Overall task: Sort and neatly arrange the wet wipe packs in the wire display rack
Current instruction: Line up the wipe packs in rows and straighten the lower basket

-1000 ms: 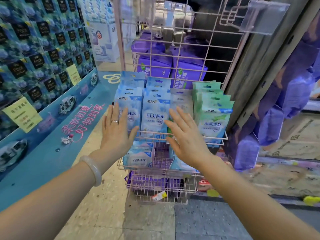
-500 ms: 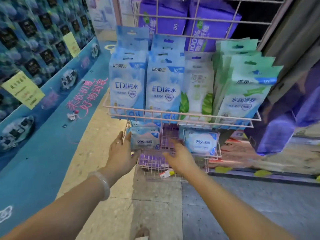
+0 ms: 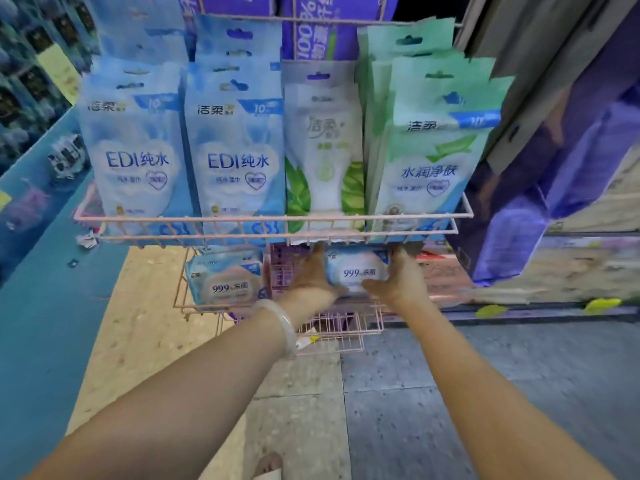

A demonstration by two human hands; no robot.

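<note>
While both hands [image 3: 313,277] [image 3: 401,280] clasp it, the 999 pack [image 3: 356,271] lies lengthwise left-right.

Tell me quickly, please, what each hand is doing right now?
Left hand: closed on the left end of the right 999 pack.
Right hand: closed on the same pack's right end.
</note>
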